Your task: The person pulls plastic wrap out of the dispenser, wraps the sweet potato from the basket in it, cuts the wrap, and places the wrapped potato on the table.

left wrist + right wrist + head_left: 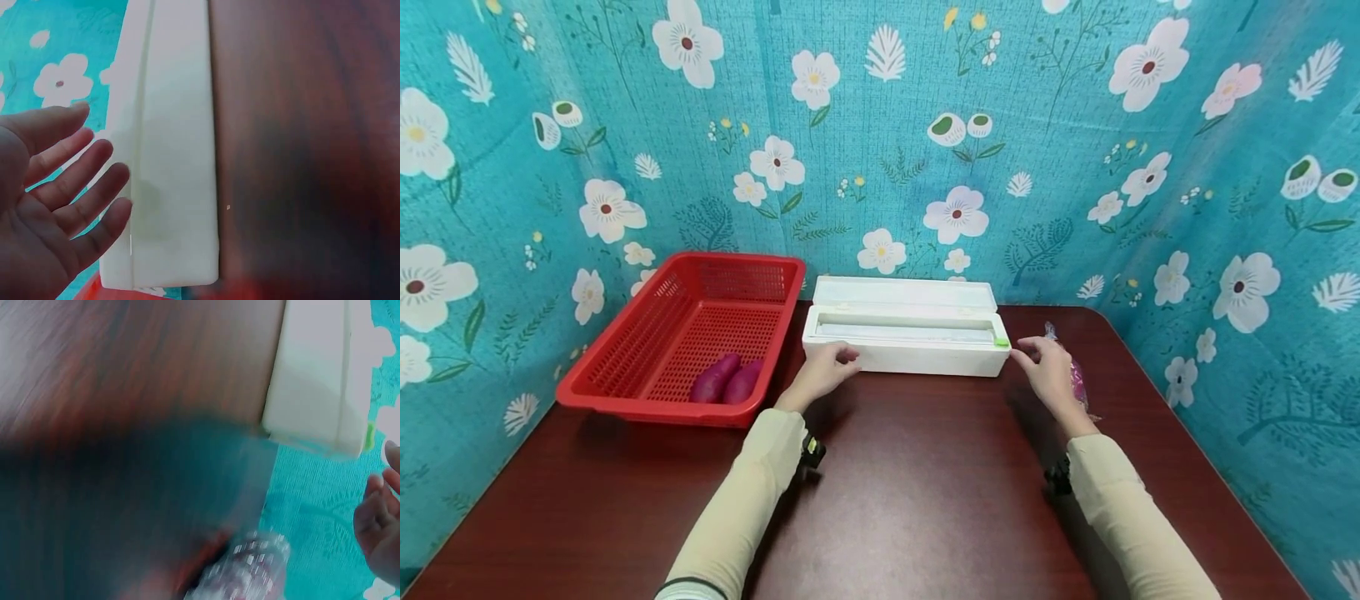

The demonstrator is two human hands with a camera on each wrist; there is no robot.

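Note:
A long white box (925, 358), which looks like a cling film dispenser, stands at the back of the table with its lid (904, 293) raised. A pale roll (910, 334) lies inside, and a small green piece (1002, 342) sits at its right end. My left hand (823, 375) is at the box's front left; in the left wrist view its fingers (94, 206) are spread and loosely bent, holding nothing. By the right end is my right hand (1051, 371), thumb and fingers slightly bent, with nothing seen in it. Whether it touches the box is unclear.
A red plastic basket (662, 408) stands at the left with two purple sweet potatoes (715, 379) in it. Behind my right hand lies a clear plastic package (1078, 387) with purplish contents, partly hidden. A teal floral cloth (880, 183) hangs behind the dark red table (925, 500).

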